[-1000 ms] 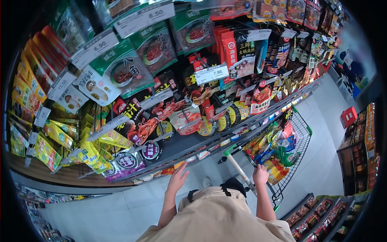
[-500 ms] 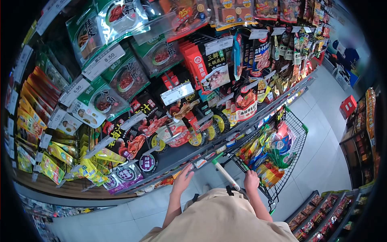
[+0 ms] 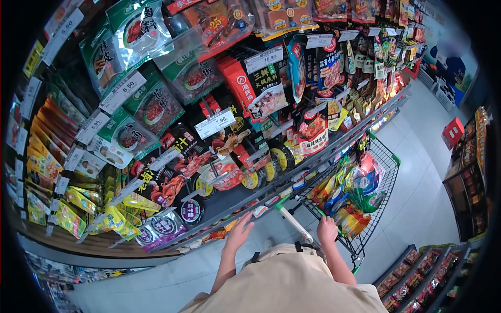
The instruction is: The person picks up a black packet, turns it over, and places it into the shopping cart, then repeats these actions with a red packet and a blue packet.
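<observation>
**One hand on the cart, one up at the shelf**

Our left hand (image 3: 241, 229) is raised with its fingers spread wide and empty, the tips just short of the dark shelf edge (image 3: 271, 190). The sauce packets (image 3: 227, 172) hang above and beyond the fingertips, and the purple pouches (image 3: 164, 227) lie off to their outer side. Our right hand (image 3: 327, 230) is curled round the cart handle (image 3: 292, 221), with the loaded shopping cart (image 3: 389, 156) straight ahead of its knuckles.

To do this well, we judge, the closed hand should hold the cart steady so it cannot roll into the rack. The open fingers should come in flat toward one packet, clear of the price tags (image 3: 215, 122) clipped between.

The floor (image 3: 417, 203) is pale, smooth tile. The aisle runs on past the cart, with a red crate (image 3: 452, 133) well beyond it. Low racks (image 3: 417, 271) of goods lie to the outer side of the right hand.
</observation>
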